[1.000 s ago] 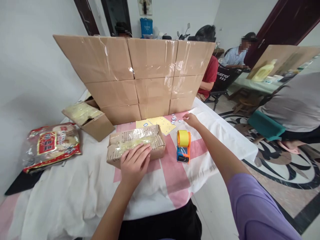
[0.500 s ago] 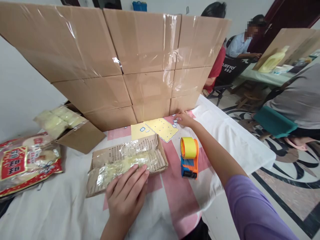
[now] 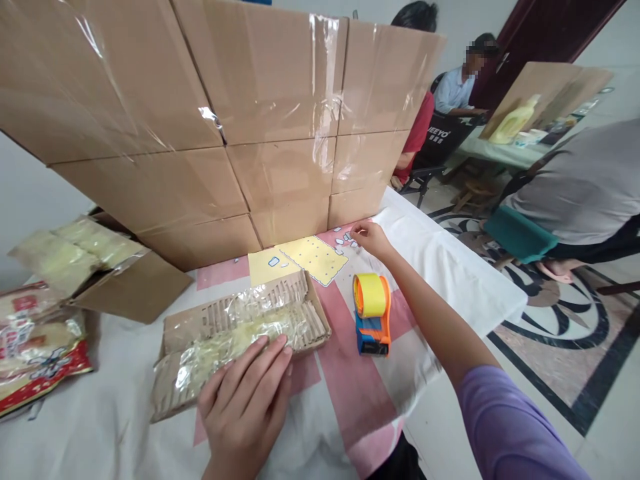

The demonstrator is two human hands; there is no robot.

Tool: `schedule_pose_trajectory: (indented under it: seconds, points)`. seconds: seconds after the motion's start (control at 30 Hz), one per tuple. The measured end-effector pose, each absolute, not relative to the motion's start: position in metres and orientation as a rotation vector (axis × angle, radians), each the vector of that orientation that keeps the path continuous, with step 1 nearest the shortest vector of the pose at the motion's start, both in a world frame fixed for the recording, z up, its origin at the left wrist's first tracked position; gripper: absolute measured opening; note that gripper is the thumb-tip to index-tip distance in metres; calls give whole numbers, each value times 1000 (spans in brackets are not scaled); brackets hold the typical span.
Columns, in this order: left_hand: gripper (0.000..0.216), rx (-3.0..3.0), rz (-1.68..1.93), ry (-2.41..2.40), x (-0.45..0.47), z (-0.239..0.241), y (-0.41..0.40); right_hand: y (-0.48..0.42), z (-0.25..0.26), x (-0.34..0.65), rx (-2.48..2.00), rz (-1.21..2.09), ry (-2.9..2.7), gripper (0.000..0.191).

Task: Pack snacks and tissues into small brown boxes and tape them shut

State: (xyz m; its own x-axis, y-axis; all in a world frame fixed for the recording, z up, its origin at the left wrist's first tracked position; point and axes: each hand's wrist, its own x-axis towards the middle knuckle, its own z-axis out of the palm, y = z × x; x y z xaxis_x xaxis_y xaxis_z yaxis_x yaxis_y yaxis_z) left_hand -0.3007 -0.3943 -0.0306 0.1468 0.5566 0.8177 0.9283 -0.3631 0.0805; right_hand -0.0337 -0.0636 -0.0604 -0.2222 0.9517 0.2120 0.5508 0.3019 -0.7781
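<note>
My left hand lies with fingers stretched out over the near edge of a shallow cardboard box. Its fingertips touch the clear-wrapped pale yellow packets in the box. At the back of the table, my right hand is closed, its fingers bent together close to the cloth. Whether anything is between them cannot be made out. Small white shapes show just left of it. A tape dispenser with a yellow roll stands between the box and my right forearm.
A wall of taped cardboard boxes lines the table's back edge. At left are a tilted open carton with pale packets and a red-and-clear food bag. Beyond the right edge, people sit near a second table.
My right hand has drawn its fingers together and shifted slightly right from the white shapes. My left hand stays on the packets. The whole view has swung a little to the right.
</note>
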Motion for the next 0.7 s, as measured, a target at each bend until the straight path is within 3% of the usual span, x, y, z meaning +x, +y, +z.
schedule_pose_trajectory:
  seconds: [0.27,0.5,0.7]
  points:
    - [28,-2002,-1103,-1372,-303,-33,-396,-89,-43,-30,-1285,852,-1693,25]
    - [27,-1971,-1163,-1417,-297,-30,-398,-104,-30,-38,-1239,760,-1580,17]
    - [32,-1989,-1105,-1346,-308,-32,-397,-139,1,-37,-1186,892,-1415,28]
